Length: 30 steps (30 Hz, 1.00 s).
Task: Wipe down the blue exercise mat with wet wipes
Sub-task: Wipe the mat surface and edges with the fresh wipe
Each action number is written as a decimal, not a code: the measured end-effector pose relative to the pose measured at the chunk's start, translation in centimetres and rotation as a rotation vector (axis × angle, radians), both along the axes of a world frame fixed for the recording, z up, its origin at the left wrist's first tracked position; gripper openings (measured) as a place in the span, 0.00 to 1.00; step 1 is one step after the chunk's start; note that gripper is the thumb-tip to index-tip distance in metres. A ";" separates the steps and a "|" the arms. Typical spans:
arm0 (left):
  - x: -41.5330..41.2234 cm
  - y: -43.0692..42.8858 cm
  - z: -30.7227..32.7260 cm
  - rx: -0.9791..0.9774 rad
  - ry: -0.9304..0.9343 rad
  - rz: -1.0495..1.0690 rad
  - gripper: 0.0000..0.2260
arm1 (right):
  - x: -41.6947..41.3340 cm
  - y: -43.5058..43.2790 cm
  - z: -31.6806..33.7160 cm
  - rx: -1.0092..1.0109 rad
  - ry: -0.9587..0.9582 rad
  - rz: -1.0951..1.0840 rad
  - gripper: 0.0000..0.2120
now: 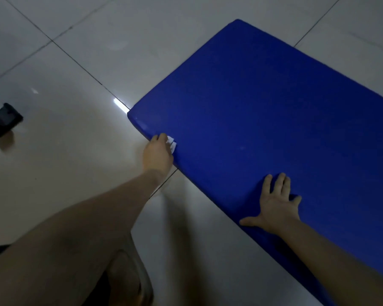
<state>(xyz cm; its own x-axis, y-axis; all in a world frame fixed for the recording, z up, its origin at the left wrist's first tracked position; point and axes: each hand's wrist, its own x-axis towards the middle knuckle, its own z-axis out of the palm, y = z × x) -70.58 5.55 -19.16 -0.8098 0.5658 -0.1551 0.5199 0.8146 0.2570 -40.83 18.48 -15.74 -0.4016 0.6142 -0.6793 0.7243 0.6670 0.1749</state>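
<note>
The blue mat (263,111) lies on the tiled floor (75,151). The left hand (157,153) pinches a wet wipe (172,145) at its near-left edge. The right hand (276,204) presses flat, fingers spread. Wiping seems barely begun.

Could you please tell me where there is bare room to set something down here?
Most of the mat is bare beyond the right hand. The floor is free between the mat and the dark object. It is crowded only at the near edge, where the left hand holds the wipe.
</note>
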 end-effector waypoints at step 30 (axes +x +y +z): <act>11.8 -0.9 1.0 -0.024 -0.232 -0.113 0.08 | -1.5 0.1 0.3 -0.060 -0.085 -0.048 0.80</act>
<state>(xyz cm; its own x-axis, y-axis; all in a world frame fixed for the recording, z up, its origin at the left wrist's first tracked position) -58.79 4.67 -18.15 -0.6827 0.6447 -0.3438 0.5374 0.7619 0.3616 -42.32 18.57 -15.40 -0.3122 0.5886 -0.7457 0.7402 0.6427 0.1975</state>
